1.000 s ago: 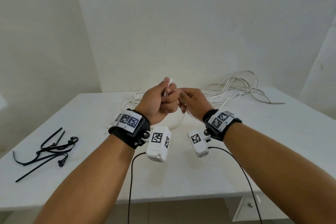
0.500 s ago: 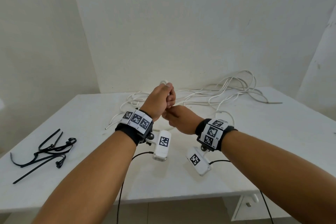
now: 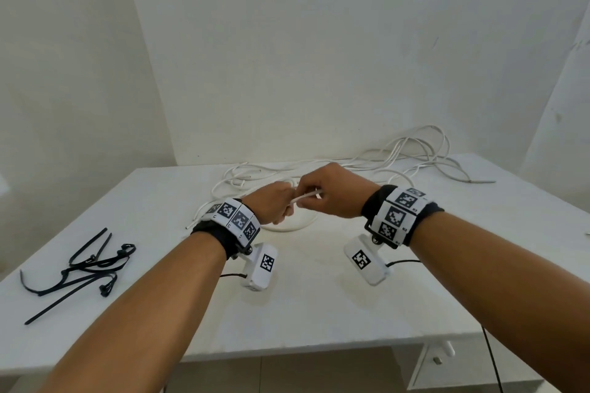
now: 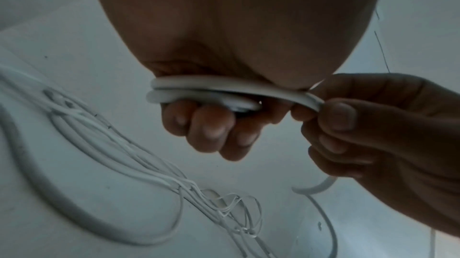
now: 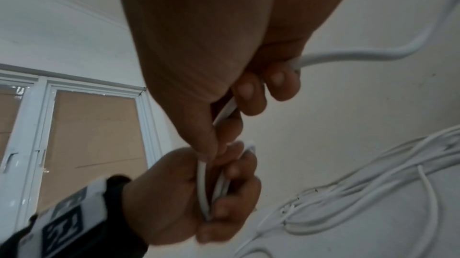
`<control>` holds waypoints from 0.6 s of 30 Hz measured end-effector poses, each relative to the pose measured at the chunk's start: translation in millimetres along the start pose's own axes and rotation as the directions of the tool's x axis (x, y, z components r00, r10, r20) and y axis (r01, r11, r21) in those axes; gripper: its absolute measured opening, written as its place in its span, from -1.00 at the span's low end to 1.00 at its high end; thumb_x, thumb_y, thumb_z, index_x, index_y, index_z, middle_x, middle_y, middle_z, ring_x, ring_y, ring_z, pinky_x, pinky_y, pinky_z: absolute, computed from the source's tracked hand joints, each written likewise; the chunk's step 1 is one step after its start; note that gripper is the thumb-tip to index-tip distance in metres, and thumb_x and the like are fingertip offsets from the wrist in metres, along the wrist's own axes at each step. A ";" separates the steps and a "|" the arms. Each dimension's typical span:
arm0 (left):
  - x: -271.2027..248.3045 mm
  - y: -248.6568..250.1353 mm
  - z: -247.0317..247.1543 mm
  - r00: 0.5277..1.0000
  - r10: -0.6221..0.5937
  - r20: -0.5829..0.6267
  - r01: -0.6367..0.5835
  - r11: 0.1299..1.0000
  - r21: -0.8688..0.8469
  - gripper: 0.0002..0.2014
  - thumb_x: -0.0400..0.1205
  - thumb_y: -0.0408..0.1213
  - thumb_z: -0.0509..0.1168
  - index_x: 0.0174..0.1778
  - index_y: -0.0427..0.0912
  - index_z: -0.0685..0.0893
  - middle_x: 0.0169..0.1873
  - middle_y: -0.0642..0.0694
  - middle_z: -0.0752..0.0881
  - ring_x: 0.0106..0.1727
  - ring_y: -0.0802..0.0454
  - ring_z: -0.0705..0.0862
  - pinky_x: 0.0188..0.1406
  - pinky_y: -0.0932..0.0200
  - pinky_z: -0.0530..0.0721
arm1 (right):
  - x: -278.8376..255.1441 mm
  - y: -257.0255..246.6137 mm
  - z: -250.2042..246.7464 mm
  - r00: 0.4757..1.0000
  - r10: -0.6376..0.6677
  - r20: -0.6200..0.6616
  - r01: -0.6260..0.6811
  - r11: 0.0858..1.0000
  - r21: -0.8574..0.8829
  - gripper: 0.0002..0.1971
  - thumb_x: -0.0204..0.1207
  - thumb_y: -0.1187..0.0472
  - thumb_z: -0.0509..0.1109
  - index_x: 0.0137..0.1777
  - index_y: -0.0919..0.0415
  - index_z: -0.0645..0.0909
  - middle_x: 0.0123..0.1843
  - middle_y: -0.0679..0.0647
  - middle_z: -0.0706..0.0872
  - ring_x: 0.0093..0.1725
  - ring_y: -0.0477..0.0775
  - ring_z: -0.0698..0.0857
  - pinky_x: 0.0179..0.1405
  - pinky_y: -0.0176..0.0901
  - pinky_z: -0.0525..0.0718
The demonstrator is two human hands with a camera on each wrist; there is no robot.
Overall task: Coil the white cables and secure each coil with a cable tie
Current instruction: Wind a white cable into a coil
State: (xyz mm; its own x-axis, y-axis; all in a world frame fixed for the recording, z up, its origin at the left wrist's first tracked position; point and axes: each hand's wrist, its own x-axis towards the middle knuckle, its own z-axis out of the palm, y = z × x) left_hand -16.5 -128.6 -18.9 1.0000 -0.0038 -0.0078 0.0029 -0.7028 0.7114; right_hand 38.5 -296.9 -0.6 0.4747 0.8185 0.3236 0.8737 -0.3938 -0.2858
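My left hand [image 3: 277, 205] is closed in a fist around two loops of a white cable [image 4: 211, 90], low over the middle of the table. My right hand [image 3: 322, 198] sits against it and pinches the same cable [image 3: 305, 197] between thumb and fingers, laying a strand across the left fist. In the right wrist view the cable [image 5: 348, 56] runs out of the right hand [image 5: 248, 93] toward the back. The rest of the white cables [image 3: 399, 158] lie tangled along the table's far edge. Black cable ties [image 3: 86, 268] lie at the front left.
The white table [image 3: 319, 313] stands in a corner, walls behind and on both sides. A loop of cable [image 3: 297, 226] lies on the table just under the hands. A window [image 5: 74, 124] shows in the right wrist view.
Both hands have come down from raised toward the tabletop. The right hand moved from below the left fist to its right side and now draws a strand across it.
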 end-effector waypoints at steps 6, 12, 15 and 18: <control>-6.9 -2.2 7.6 0.993 0.041 0.111 0.014 0.893 -0.449 -0.48 0.82 0.02 -0.17 -0.42 -0.15 0.30 -0.62 -0.03 0.26 -0.59 0.07 0.14 -0.63 0.26 0.15 | 1.7 12.4 -23.8 0.994 0.055 -0.091 -0.038 0.983 0.181 -0.90 0.46 0.11 0.62 -0.14 0.10 0.79 -0.40 -0.33 0.70 -0.35 -0.29 0.64 -0.33 -0.51 0.49; -12.4 5.0 6.2 0.986 0.143 0.090 -0.057 0.782 -0.621 -0.46 0.82 0.03 -0.11 -0.50 -0.08 0.27 -0.59 0.01 0.14 -0.56 0.10 0.05 -0.59 0.25 0.07 | 2.2 28.8 -30.9 0.959 0.137 -0.247 -0.047 0.939 0.340 -0.94 0.47 0.13 0.61 -0.14 0.09 0.83 -0.28 0.02 0.83 -0.29 0.01 0.73 -0.17 -0.18 0.65; -15.8 10.0 4.0 0.974 0.210 0.078 -0.102 0.725 -0.681 -0.49 0.75 0.07 -0.04 -0.51 -0.06 0.28 -0.59 0.01 0.14 -0.57 0.10 0.05 -0.61 0.27 0.08 | 3.1 33.3 -25.5 0.948 0.157 -0.276 -0.037 0.917 0.397 -0.95 0.53 0.10 0.55 -0.15 -0.02 0.82 -0.37 -0.07 0.79 -0.41 -0.06 0.66 -0.28 -0.22 0.60; -20.4 22.4 0.7 0.957 0.287 0.044 -0.155 0.634 -0.757 -0.54 0.69 0.09 -0.01 -0.49 -0.06 0.30 -0.63 0.04 0.16 -0.59 0.13 0.06 -0.65 0.29 0.09 | 5.1 31.2 -11.3 0.936 0.182 -0.301 -0.010 0.870 0.493 -0.75 0.62 0.08 0.45 -0.29 -0.17 0.77 -0.48 -0.12 0.65 -0.52 -0.09 0.47 -0.43 -0.26 0.48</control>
State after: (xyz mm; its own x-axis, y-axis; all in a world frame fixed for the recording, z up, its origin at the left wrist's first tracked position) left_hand -36.9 -144.8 -3.3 0.9575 -0.2366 0.1652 -0.1468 0.0935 0.9847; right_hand 69.4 -309.7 2.3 0.6355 0.5682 0.5228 0.7025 -0.1448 -0.6968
